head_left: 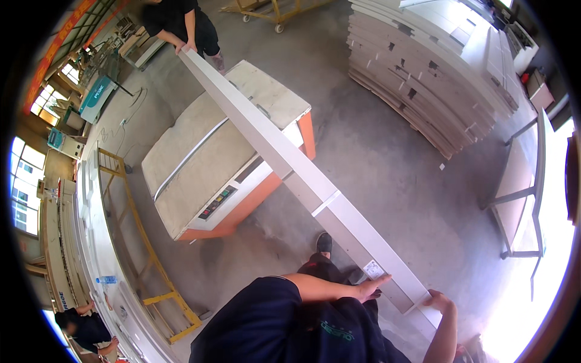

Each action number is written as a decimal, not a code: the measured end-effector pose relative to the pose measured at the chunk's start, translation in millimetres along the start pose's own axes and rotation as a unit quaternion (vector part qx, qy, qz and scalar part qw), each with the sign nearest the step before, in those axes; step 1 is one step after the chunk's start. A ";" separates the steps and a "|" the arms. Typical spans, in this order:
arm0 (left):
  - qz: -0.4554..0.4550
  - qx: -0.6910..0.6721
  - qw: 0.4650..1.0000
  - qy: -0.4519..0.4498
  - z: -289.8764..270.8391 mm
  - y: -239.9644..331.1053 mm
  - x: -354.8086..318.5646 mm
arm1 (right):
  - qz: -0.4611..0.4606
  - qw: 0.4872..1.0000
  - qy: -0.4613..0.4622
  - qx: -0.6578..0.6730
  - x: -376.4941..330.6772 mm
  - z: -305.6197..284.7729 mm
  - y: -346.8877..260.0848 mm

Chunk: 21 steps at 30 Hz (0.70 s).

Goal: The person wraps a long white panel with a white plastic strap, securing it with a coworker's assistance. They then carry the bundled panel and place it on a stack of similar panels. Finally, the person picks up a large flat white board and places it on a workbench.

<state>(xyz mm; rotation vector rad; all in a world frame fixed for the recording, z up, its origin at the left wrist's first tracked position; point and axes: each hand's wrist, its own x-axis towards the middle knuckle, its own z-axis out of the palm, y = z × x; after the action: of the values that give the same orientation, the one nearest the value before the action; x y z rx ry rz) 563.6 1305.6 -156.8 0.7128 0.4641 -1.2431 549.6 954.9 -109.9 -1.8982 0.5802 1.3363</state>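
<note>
In the head view, a long white panel [284,160] was seen held level above the concrete floor [393,163], running from the lower right up to the upper left. Its near end was gripped at both edges by the person's own hands. The left hand [370,288] was laid against the panel's left edge, fingers stretched flat along it beside a small white label [373,269]. The right hand [438,299] was curled around the panel's near corner, fingers pressed over the edge. The far end was held by a co-worker's hands [184,47], the co-worker being dressed in dark clothing.

Beneath the panel's middle stretch a white and orange machine [212,169] was seen, its dusty top well below the board. A tall stack of white boards [423,72] was placed at the upper right, well apart from the panel. A yellow metal rack [151,266] was seen at the left, with a plastic bottle [106,279] beside it. Another person [85,327] was crouched at the lower left.
</note>
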 end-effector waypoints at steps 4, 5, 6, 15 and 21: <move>0.000 -0.009 0.999 0.043 27.9 -16.0 30.1 | -0.002 0.998 0.021 -0.057 4.3 -25.9 29.7; 0.002 -0.014 0.998 0.054 35.1 -24.3 39.2 | -0.006 0.998 0.022 -0.061 6.7 -32.2 46.3; 0.012 -0.011 0.998 0.061 43.4 -31.3 45.4 | -0.005 0.999 0.012 -0.034 10.5 -39.1 63.0; 0.015 0.002 0.991 0.134 87.9 -82.6 97.7 | -0.002 1.000 -0.015 -0.024 21.5 -63.4 135.9; 0.001 -0.028 0.993 0.111 74.9 -96.6 98.6 | 0.018 0.999 -0.028 -0.013 21.5 -49.1 137.8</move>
<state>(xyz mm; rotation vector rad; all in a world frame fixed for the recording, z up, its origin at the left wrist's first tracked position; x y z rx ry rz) 493.6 1169.9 -193.2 0.8073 0.6779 -1.1502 488.5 830.9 -162.6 -1.8722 0.5730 1.4216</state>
